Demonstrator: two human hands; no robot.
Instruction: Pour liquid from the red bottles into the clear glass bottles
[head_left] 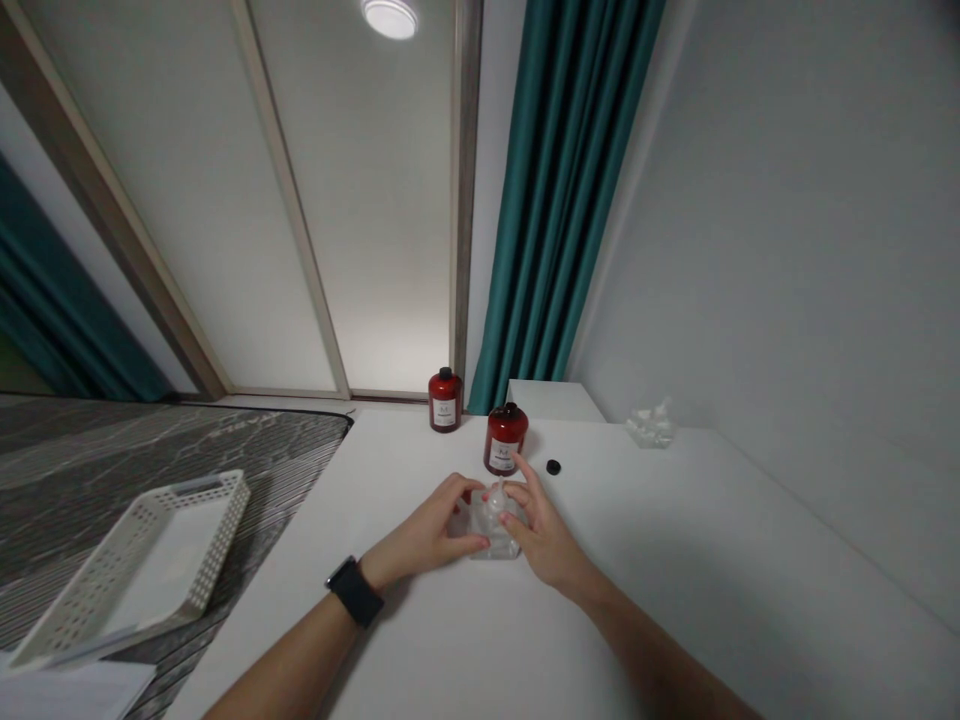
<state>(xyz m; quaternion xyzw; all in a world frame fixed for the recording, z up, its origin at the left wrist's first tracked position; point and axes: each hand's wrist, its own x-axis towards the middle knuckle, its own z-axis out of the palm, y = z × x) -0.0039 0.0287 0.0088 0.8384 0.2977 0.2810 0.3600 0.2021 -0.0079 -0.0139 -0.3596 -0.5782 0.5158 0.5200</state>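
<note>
Between my hands, a clear, square-based container (493,548) sits on the white table, with a rounded translucent piece (495,503) at its top. My left hand (442,525) curls round the container's left side, thumb at the front and fingers behind. On the other side, my right hand (544,530) grips near the rounded piece with thumb and bent fingers, its index finger stretched forward. Just behind stands a dark red bottle (506,438) with a white label. To its right lies a small black cap (553,467). My fingers partly hide the container.
Farther back is a second red bottle (445,400) with a black top. A clear glass-like object (651,425) stands at the table's far right, by the wall. Left of the white table (465,640), a white perforated basket (214,545) rests lower down.
</note>
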